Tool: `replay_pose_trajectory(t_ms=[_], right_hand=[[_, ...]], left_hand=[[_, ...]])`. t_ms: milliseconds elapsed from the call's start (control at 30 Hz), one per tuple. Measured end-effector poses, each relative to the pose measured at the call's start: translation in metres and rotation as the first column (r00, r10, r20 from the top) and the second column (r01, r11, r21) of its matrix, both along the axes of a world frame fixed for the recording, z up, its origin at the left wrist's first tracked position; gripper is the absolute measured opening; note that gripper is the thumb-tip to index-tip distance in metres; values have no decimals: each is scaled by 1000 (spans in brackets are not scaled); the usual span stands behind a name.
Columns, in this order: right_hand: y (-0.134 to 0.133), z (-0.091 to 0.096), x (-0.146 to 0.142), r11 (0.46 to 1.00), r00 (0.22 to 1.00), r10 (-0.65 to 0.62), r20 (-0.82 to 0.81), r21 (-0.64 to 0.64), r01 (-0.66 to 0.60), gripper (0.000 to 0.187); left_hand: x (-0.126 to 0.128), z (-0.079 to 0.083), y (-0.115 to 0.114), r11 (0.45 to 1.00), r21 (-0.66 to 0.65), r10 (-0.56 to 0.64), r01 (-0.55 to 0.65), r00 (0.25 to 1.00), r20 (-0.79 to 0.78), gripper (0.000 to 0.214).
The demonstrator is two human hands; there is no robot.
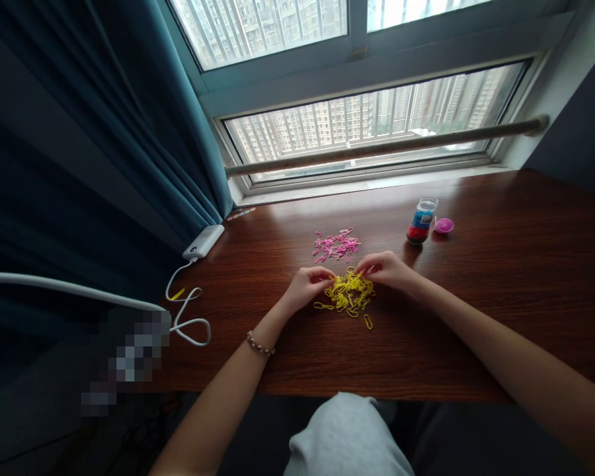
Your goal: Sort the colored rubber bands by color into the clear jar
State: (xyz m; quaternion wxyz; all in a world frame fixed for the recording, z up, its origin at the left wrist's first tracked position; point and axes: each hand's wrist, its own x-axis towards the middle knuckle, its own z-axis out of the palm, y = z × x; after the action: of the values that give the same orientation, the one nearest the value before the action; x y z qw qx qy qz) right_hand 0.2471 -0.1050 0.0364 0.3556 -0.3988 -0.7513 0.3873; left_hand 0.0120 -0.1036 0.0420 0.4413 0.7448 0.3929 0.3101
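A loose heap of yellow paper clips point(350, 291) lies on the brown wooden table, with a few stray clips at its left and front edges. At the heap's left side, my left hand point(305, 285) has thumb and fingertips pinched together on a yellow clip. My right hand point(384, 270) reaches the heap's far right side with fingers bent and tips close together; what they hold is too small to make out. Just beyond the yellow heap is a pile of pink paper clips point(336, 246), touched by neither hand.
A clear jar point(421, 221) with blue, red and dark contents stands uncapped at the back right, beside a pink lid point(444, 226). A white power bank point(203, 242) with a white cable point(194, 322) lies at the table's left edge. Blue curtain point(178, 132) and window behind.
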Motion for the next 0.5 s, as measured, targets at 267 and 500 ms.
replay_pose_trajectory(t_ms=[267, 500], right_hand=[[-12, 2, -10, 959, 955, 87, 283, 235, -157, 29], [-6, -1, -7, 988, 996, -65, 63, 144, 55, 17]], left_hand=[[3, 5, -8, 943, 290, -103, 164, 972, -213, 51], [-2, 4, -5, 939, 222, -203, 264, 942, -266, 65]])
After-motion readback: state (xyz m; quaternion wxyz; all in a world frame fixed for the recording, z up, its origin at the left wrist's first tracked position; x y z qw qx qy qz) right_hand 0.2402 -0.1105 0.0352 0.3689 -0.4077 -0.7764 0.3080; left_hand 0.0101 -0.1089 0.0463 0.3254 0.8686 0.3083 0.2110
